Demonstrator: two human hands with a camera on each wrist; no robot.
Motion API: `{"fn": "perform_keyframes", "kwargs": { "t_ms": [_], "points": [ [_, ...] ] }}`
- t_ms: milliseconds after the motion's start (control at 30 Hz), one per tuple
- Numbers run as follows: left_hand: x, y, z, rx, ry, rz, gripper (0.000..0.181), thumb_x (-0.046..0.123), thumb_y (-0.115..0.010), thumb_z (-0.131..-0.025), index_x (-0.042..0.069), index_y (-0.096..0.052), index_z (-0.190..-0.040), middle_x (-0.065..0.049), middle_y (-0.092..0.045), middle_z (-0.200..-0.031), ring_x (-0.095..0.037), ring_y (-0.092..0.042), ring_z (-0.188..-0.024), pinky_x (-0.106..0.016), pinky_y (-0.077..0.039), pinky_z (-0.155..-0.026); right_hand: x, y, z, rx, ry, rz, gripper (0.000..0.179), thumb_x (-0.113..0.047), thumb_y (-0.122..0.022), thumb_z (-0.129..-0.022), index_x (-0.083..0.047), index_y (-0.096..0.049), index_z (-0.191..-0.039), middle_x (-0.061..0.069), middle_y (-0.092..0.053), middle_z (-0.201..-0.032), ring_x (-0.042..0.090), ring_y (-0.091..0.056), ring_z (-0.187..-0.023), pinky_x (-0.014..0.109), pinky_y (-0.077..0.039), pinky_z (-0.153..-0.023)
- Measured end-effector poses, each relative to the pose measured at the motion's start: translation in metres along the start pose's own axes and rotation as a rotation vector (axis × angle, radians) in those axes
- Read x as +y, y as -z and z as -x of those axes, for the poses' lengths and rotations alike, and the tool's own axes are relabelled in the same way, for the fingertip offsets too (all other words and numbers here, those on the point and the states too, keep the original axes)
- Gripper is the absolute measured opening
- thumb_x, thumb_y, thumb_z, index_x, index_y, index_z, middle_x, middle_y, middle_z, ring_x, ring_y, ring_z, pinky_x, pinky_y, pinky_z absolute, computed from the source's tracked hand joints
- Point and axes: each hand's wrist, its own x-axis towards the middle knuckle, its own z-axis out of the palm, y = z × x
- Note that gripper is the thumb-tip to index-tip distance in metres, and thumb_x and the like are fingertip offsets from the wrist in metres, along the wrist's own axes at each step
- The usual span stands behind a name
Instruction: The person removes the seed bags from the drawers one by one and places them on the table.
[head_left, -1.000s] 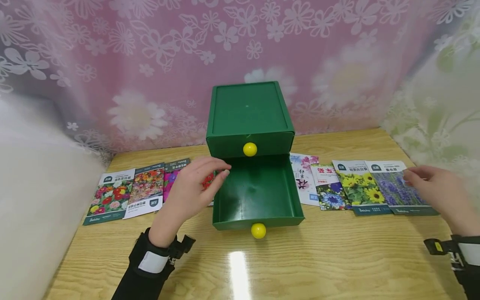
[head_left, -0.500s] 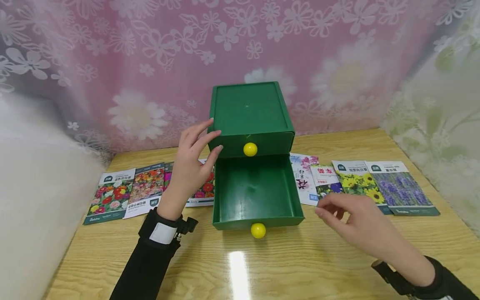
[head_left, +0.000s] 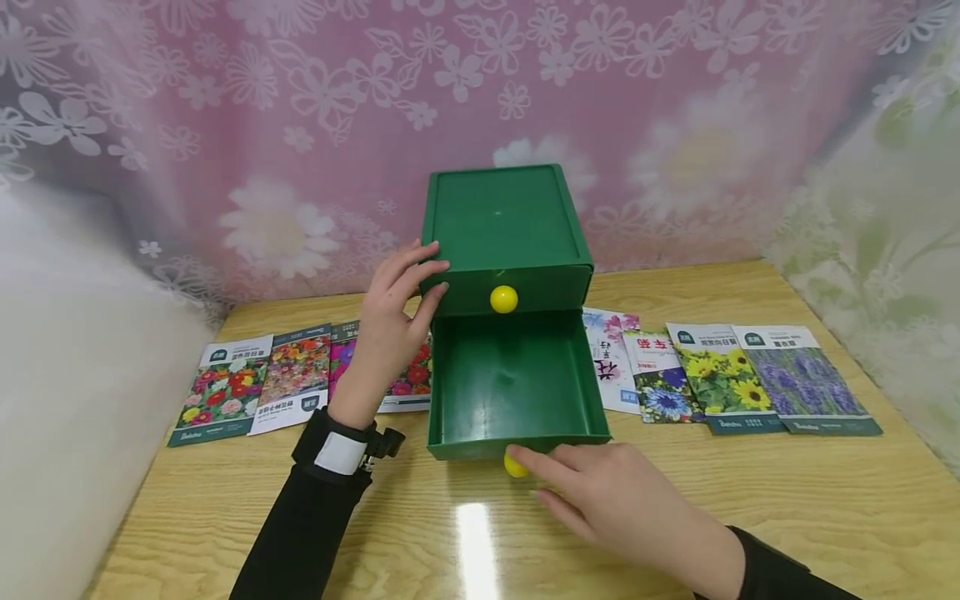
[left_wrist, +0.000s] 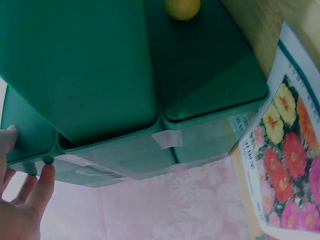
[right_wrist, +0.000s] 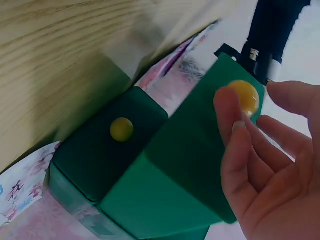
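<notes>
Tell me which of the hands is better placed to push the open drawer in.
Probably the right hand: it is at the yellow knob on the open drawer. The left hand is up against the green cabinet, better suited to steadying it.

A table (head_left: 420, 533) is filling the lower frame.
A cabinet (head_left: 504, 277) is standing at centre, and packets (head_left: 222, 390) are lying in overlapping rows at middle left and middle right.
</notes>
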Motion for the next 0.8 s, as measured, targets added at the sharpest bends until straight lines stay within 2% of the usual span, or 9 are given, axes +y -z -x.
{"fn": "perform_keyframes", "kwargs": {
  "t_ms": [167,300,433,567,733,800],
  "points": [
    [-0.003,-0.006,0.003,0.04,0.028,0.051,0.027,0.012,-0.06,-0.088,0.013,-0.064,-0.115,-0.004,-0.052,-0.13,-0.027,-0.041,-0.124,-0.029,-0.05,-0.073,0.002,-0.01,-0.001,0.04,0.039,0.054,0.033,-0.032,-0.053,-0.093,-0.023,-0.057,-0.124,-0.01,-0.06,-0.089,0.003,-0.056,-0.07,0.02,-0.046,-0.056],
    [-0.003,-0.009,0.004,0.053,0.045,0.072,0.027,0.013,-0.059,-0.088,0.014,-0.064,-0.115,-0.004,-0.051,-0.13,-0.027,-0.041,-0.124,-0.031,-0.051,-0.071,0.004,-0.014,-0.005,0.117,0.08,0.079,0.025,-0.032,-0.048,-0.096,-0.02,-0.061,-0.114,-0.009,-0.058,-0.084,0.003,-0.052,-0.066,0.019,-0.045,-0.053],
    [-0.002,-0.01,0.005,0.05,0.068,0.073,0.027,0.014,-0.058,-0.089,0.015,-0.064,-0.115,-0.002,-0.051,-0.131,-0.028,-0.039,-0.125,-0.031,-0.051,-0.072,0.004,-0.016,-0.011,0.194,0.137,0.108,0.027,-0.031,-0.043,-0.098,-0.017,-0.063,-0.109,-0.008,-0.058,-0.08,0.004,-0.051,-0.062,0.018,-0.045,-0.054],
    [0.001,-0.011,0.007,0.058,0.102,0.09,0.026,0.014,-0.058,-0.089,0.015,-0.064,-0.114,-0.002,-0.051,-0.131,-0.026,-0.039,-0.125,-0.032,-0.051,-0.072,0.009,-0.016,-0.018,0.239,0.136,0.097,0.026,-0.032,-0.049,-0.095,-0.016,-0.065,-0.108,-0.007,-0.059,-0.08,0.005,-0.052,-0.063,0.019,-0.047,-0.057],
    [0.021,-0.006,0.001,0.098,0.149,0.128,0.022,0.002,-0.059,-0.086,0.006,-0.065,-0.108,-0.011,-0.053,-0.126,-0.021,-0.039,-0.126,-0.037,-0.051,-0.073,0.025,-0.017,-0.027,0.283,0.112,0.092,0.026,-0.032,-0.054,-0.092,-0.015,-0.066,-0.108,-0.005,-0.058,-0.08,0.007,-0.053,-0.064,0.02,-0.047,-0.057],
    [0.03,-0.003,-0.003,0.104,0.163,0.145,0.022,-0.002,-0.058,-0.085,0.002,-0.064,-0.106,-0.014,-0.053,-0.125,-0.021,-0.04,-0.125,-0.039,-0.051,-0.074,0.03,-0.018,-0.03,0.273,0.095,0.094,0.027,-0.032,-0.055,-0.092,-0.015,-0.066,-0.109,-0.005,-0.059,-0.08,0.007,-0.054,-0.064,0.02,-0.047,-0.058]
  ]
}}
